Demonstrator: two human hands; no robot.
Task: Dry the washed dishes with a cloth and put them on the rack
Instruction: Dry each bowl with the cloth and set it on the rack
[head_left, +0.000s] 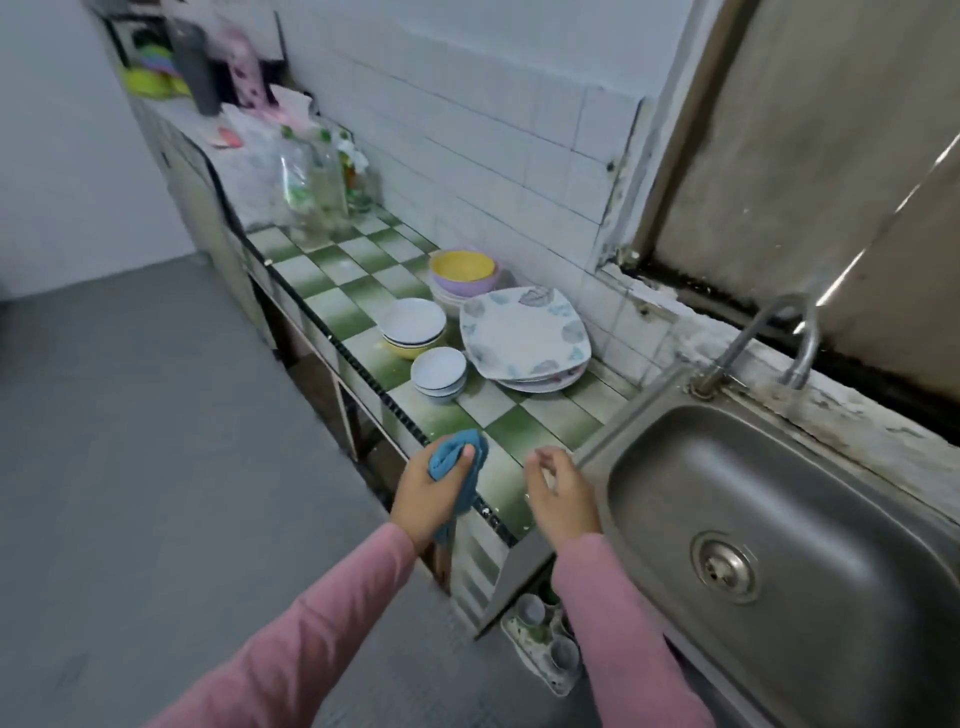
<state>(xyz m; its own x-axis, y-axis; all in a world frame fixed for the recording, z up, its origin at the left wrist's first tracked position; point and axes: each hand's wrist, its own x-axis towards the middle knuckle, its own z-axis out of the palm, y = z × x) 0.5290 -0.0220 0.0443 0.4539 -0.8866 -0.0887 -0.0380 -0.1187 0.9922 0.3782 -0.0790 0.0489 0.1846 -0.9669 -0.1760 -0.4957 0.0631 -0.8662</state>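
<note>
Gripping blue cloth (457, 460), left hand (426, 493) clamped, ready to dry; right hand (558, 491) fingers loosely apart, free to fetch stacked bowls (439, 371) on bench (524, 428).

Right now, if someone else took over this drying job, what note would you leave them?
Left hand grips the blue cloth. Right hand is open, holding nothing. Square plates, large white bowls, small white bowls and the yellow bowl sit stacked on the tiled counter beside the sink. No dish is in hand. Left: dry each, then rack it.
</note>
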